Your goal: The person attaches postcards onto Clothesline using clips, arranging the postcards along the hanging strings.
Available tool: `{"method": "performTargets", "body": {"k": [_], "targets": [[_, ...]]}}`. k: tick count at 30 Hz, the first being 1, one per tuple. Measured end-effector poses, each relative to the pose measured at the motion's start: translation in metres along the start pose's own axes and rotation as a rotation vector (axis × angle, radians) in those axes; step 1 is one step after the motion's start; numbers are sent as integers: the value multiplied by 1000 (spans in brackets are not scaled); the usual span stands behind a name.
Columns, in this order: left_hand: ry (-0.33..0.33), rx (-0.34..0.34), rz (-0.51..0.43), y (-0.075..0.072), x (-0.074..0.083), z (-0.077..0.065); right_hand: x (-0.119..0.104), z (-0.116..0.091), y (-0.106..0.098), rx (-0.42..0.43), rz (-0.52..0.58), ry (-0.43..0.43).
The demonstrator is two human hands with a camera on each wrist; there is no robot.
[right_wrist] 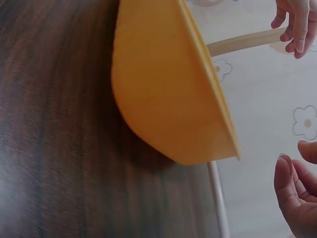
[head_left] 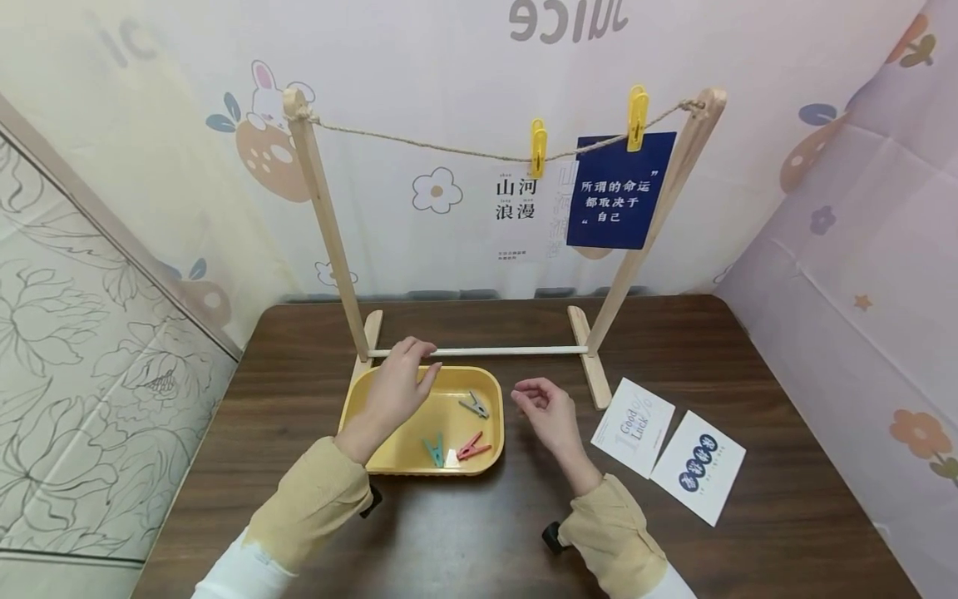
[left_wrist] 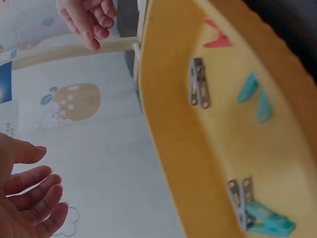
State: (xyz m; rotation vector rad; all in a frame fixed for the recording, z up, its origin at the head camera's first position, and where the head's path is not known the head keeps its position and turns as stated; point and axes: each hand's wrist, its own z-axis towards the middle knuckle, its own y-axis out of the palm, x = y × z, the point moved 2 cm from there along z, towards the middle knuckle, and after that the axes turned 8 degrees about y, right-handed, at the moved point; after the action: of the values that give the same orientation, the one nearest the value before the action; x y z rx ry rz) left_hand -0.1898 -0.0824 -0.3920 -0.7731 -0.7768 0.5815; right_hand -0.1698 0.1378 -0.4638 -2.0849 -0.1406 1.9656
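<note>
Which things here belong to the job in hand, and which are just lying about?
Likely the job: wooden frame, string, yellow pegs, blue card, yellow tray, pegs inside it, two white cards.

Seemingly just surroundings: patterned backdrop, table.

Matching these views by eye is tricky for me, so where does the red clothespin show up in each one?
Head: below the picture's middle, the red clothespin lies in the near right part of the yellow tray.
Left wrist: near the top, right of centre.
Right wrist: not in it; only the tray's outside shows.
Shared landmark: the yellow tray, in all three.
</note>
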Motion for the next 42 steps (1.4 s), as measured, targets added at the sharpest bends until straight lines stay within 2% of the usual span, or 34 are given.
{"method": "performTargets", "body": {"k": [5,13,18,22,30,38,42], "targets": [[-23,-15,-51,19,-3,-11,9,-2,6,-7,-27,51],[-10,-57,-135,52,-12,-24,19,-4,11,-31,-76,123],[-19,-116,-150,69,-16,-28,24,-4,16,-57,-78,135],[-40,-173,-157,76,-17,-27,27,-4,18,-70,-78,139],[-36,-260,-130,88,-19,-25,29,-5,22,-108,-64,165],[-8,-347,-59,97,-27,-24,30,-3,25,-119,-50,181],[36,-390,-19,101,-30,-20,31,-1,27,-117,-31,204]]}}
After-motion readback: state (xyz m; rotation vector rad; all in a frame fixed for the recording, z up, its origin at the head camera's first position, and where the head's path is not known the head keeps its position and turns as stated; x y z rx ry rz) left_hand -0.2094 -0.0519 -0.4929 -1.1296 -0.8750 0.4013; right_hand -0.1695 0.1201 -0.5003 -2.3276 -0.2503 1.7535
